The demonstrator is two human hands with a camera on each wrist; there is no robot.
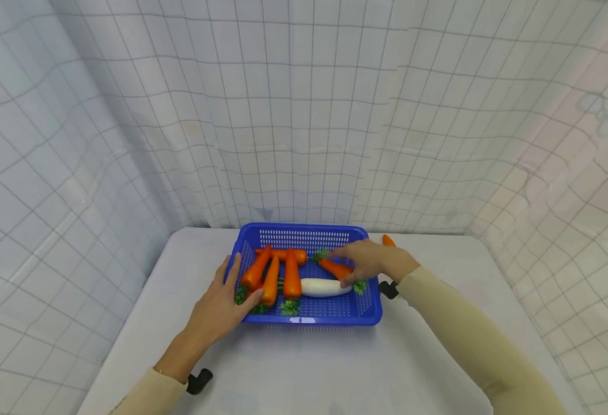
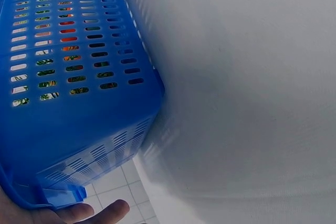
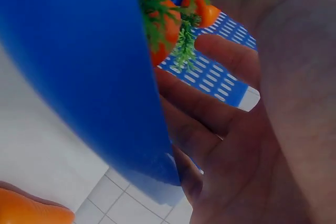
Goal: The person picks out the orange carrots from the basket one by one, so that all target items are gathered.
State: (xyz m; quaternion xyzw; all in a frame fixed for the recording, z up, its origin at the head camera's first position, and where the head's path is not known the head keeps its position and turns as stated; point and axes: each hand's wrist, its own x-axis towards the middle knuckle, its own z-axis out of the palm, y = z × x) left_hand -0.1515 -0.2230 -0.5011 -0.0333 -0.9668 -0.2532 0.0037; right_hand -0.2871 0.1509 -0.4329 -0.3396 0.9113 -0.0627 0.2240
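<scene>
Sleeves [image 1: 469, 340] slant toward the basket [image 1: 345, 321], left hand [image 1: 219, 306] at eight o'clock, right hand [image 1: 367, 258] at three over a carrot [image 1: 333, 267], fingers [image 1: 234, 270] apart, though the neighbouring radish [image 1: 321, 287] might foul a pinch.

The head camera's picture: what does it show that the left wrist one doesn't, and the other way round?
Only the head view: the right hand, its sleeve, what looks like a carrot outside the blue basket, and a clear look at the white radish.

Only the left wrist view: the outer face of the basket's end wall, with its slots.

Both: the basket, the left hand, the white table, the grid-lined backdrop, and greenery, though the wrist camera catches that only through slots.
</scene>
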